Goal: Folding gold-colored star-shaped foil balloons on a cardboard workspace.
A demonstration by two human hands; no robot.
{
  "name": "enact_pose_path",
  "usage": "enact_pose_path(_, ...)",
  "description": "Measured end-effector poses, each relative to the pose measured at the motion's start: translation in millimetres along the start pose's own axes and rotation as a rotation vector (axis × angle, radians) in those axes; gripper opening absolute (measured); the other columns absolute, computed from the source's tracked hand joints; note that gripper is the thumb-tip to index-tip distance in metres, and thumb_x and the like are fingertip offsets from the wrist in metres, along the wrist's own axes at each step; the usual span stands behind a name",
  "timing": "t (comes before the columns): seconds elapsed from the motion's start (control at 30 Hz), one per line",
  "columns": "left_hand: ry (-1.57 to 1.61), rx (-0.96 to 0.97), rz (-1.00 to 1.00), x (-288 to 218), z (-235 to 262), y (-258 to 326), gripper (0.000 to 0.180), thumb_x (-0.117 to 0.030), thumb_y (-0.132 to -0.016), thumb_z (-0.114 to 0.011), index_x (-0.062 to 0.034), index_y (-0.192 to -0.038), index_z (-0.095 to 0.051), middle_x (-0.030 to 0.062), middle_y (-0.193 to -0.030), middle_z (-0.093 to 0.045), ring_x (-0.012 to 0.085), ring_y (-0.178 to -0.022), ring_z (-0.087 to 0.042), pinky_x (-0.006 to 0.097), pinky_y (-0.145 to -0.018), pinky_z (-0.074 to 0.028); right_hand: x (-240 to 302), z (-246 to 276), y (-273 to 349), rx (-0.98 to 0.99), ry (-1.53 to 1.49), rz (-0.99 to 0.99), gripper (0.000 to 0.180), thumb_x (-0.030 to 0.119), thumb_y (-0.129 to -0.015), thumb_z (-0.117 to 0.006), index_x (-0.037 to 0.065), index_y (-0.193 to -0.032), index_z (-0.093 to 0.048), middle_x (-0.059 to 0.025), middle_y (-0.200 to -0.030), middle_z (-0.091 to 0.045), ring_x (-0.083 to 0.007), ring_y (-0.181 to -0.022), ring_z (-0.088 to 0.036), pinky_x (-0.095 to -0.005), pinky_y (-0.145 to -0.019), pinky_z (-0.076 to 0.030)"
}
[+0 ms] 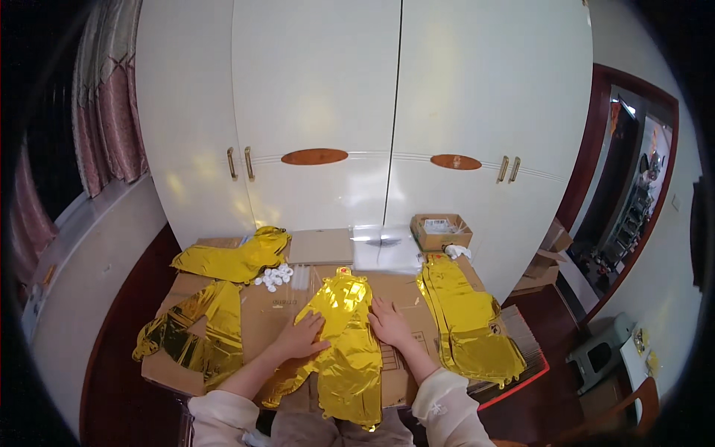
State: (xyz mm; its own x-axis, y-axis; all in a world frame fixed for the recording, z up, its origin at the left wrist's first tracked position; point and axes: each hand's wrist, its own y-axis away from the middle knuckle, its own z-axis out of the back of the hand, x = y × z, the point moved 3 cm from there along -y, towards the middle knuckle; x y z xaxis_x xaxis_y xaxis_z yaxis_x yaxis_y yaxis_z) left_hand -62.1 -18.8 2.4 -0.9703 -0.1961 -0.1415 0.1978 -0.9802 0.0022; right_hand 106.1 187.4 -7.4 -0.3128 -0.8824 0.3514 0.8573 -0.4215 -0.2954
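Note:
A flat, uninflated gold foil balloon [346,335] lies in front of me on the cardboard, its lower end reaching toward my lap. My left hand [300,337] rests on its left side with the fingers spread. My right hand [389,322] lies along its right edge, fingers stretched out and gripping nothing. More gold foil balloons [469,320] are stacked flat to the right. On the left lie another gold foil balloon [223,328] and a crumpled gold foil piece [238,257] behind it.
Small white round pieces [274,277] and clear sticks [301,276] sit behind my left hand. Clear plastic bags [383,249], a grey-brown board [320,246] and a small open carton [441,232] stand along the white cabinet [320,89]. A grey stool [605,354] is at right.

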Motion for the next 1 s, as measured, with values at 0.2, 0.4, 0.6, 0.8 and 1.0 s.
enact_pose_path(0.2, 0.051, 0.015, 0.035, -14.6, -1.4, -3.2, 0.081, -0.062, -0.093, -0.046, -0.0053, -0.148, -0.03, 0.0122, -0.156, -0.03, 0.0278, -0.146, -0.023, 0.068, -0.111, -0.013, -2.6, -9.8, -11.7, 0.034, 0.144, -0.003, 0.054, 0.036, -0.101, -0.035, -0.003, -0.138, -0.042, -0.0191, -0.145, -0.045, -0.0297, -0.139, -0.037, -0.0497, -0.116, -0.023)
enact_pose_path(0.4, 0.084, -0.008, 0.038, -20.7, -6.8, -10.1, 0.081, -0.061, -0.092, -0.047, -0.0061, -0.149, -0.03, 0.0095, -0.156, -0.031, 0.0261, -0.146, -0.025, 0.072, -0.109, -0.009, -6.7, -14.7, -12.4, -0.033, 0.088, 0.023, 0.05, 0.034, -0.1, -0.039, -0.003, -0.134, -0.045, -0.0211, -0.142, -0.048, -0.0328, -0.137, -0.038, -0.0517, -0.114, -0.026)
enact_pose_path(0.6, 0.089, 0.016, 0.026, -19.2, -6.3, -12.8, 0.081, -0.06, -0.092, -0.048, -0.0064, -0.149, -0.028, 0.0095, -0.156, -0.03, 0.0262, -0.146, -0.024, 0.073, -0.109, -0.01, -4.2, -14.0, -14.0, 0.053, 0.137, -0.01, 0.058, 0.039, -0.1, -0.038, -0.003, -0.14, -0.041, -0.0192, -0.146, -0.044, -0.0282, -0.14, -0.035, -0.0473, -0.117, -0.022)
enact_pose_path(0.8, -0.008, -0.096, 0.105, -14.6, 3.7, 11.9, 0.075, -0.055, -0.092, -0.051, -0.0066, -0.147, -0.034, 0.0113, -0.152, -0.036, 0.0325, -0.142, -0.03, 0.064, -0.111, -0.021, -1.7, -12.7, -13.1, 0.065, 0.17, -0.015, 0.062, 0.041, -0.099, -0.041, -0.004, -0.141, -0.04, -0.0189, -0.148, -0.041, -0.0289, -0.141, -0.033, -0.0474, -0.117, -0.021)
enact_pose_path(1.0, -0.095, -0.187, 0.294, 16.2, 37.6, 16.8, 0.033, -0.024, -0.09, -0.055, -0.0088, -0.118, -0.058, 0.0065, -0.119, -0.058, 0.0282, -0.111, -0.054, 0.049, -0.095, -0.041, -0.6, -9.4, -10.7, -0.021, 0.121, 0.02, 0.06, 0.04, -0.096, -0.047, -0.004, -0.137, -0.044, -0.0216, -0.143, -0.046, -0.0329, -0.137, -0.038, -0.0498, -0.114, -0.026)
